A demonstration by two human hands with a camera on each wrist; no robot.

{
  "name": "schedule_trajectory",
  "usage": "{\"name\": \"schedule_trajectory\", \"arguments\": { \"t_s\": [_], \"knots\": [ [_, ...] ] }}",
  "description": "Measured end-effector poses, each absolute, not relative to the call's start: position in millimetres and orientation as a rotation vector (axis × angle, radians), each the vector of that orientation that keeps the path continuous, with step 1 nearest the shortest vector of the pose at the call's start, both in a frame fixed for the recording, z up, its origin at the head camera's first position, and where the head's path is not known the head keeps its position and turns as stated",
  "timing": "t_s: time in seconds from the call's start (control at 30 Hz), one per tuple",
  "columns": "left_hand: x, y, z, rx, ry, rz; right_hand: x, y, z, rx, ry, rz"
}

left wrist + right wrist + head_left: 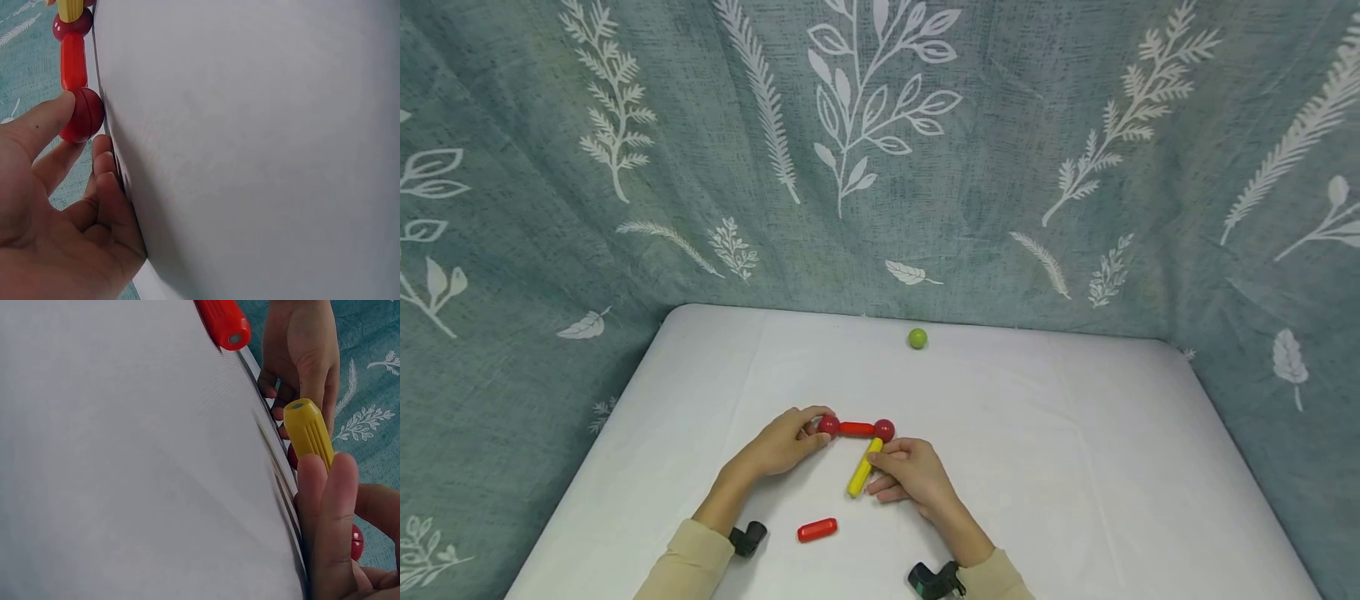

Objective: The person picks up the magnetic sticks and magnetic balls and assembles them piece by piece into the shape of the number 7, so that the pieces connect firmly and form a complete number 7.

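My left hand point(782, 442) pinches a dark red ball point(82, 115) between thumb and fingers. A red rod point(857, 429) runs from this ball to a second dark red ball point(884, 430) on its right. From that second ball a ridged yellow rod point(865, 468) slants toward the front, its upper end against the ball. My right hand point(917, 477) holds the yellow rod between thumb and fingers. In the right wrist view, the rod's free end shows a grey disc, and the fingers partly cover the rod.
A loose red rod point(817, 530) lies on the white-covered table point(1037, 467), in front of the joined pieces. Near the far edge sits a green ball point(917, 337). A leaf-patterned teal curtain point(985, 167) hangs behind the table and at its sides.
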State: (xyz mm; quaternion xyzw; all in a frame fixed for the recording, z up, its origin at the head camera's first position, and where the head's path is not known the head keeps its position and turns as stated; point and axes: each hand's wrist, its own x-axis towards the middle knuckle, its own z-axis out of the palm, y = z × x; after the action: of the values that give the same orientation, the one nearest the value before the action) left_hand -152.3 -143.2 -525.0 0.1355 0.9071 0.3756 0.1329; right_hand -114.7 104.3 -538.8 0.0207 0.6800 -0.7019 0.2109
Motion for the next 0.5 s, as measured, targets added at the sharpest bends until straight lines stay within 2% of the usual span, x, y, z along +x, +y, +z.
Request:
{"name": "schedule_trajectory", "arguments": {
  "t_s": [0.3,0.5],
  "knots": [
    [-144,-140,-521,0.308,2.675,1.127,-114,101,-540,0.079,1.926,-1.937],
    [-125,-135,-510,0.315,2.779,1.100,-113,105,-539,0.090,1.938,-1.928]
  ]
}}
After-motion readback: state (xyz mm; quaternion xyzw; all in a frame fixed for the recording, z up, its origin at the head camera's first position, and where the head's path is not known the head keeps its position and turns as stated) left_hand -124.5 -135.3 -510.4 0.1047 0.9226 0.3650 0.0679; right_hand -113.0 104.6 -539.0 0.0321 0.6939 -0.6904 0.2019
